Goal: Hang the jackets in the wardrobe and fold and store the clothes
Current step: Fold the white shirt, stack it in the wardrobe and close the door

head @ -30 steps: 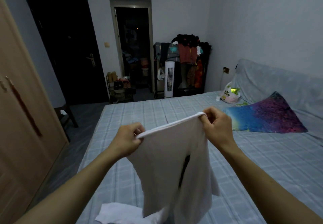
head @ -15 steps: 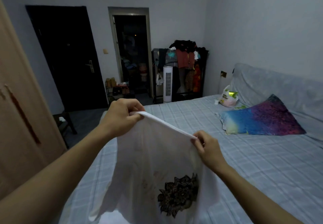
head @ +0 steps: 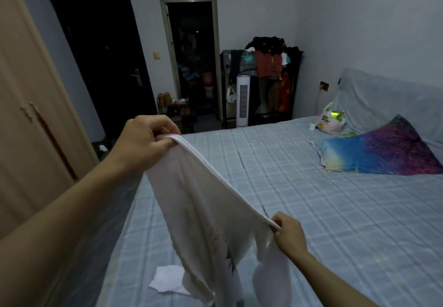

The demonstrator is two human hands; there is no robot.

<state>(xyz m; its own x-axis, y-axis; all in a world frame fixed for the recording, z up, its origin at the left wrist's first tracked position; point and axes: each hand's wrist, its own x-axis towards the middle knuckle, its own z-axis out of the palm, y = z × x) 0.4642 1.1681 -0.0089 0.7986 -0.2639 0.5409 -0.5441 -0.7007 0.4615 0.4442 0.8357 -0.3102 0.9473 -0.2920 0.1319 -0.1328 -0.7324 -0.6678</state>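
A bed (head: 311, 210) with a pale checked sheet fills the right and middle of the room, and a tan wardrobe (head: 28, 105) with shut doors stands along the left. Against the far wall a rack (head: 263, 78) is heaped with clothes, a white tower fan (head: 243, 101) in front of it. A blue and purple pillow (head: 381, 153) lies near the head of the bed, a plastic bag (head: 329, 120) just beyond it. A white shirt (head: 206, 222) with a dark print hangs in the air over the bed's near edge, its hem stretched taut on a slant. The left hand (head: 143, 143) pinches the high end, the right hand (head: 288, 236) pinches the low end. A small white cloth (head: 167, 279) lies on the sheet beneath.
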